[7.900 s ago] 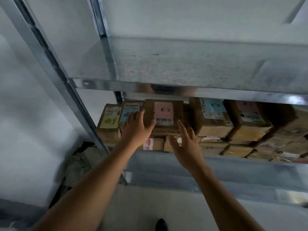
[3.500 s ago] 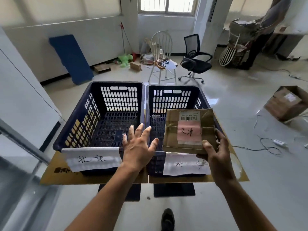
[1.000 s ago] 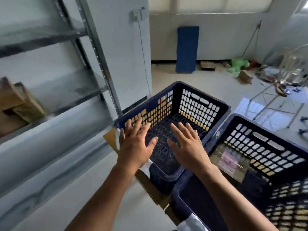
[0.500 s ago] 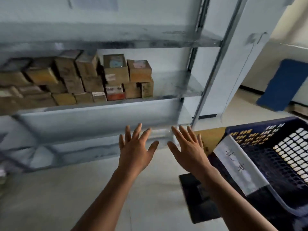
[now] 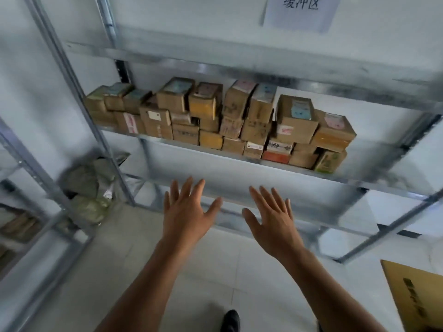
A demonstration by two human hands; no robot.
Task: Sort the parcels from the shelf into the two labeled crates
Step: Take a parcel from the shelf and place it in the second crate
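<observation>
I see my left hand [image 5: 184, 216] and right hand [image 5: 271, 221] both spread wide with straight fingers, holding nothing, in the air before the metal shelf [image 5: 378, 161] and lower than its loaded board. The parcels [image 5: 215, 116] are stacked there in about two layers, brown boxes with coloured labels too blurred to read. A paper sign [image 5: 299, 13] above is cut by the top edge. Green bags [image 5: 84, 185] lie behind the left post. A cardboard sheet [image 5: 417, 298] and a dark shoe [image 5: 230, 319] are cut off below
</observation>
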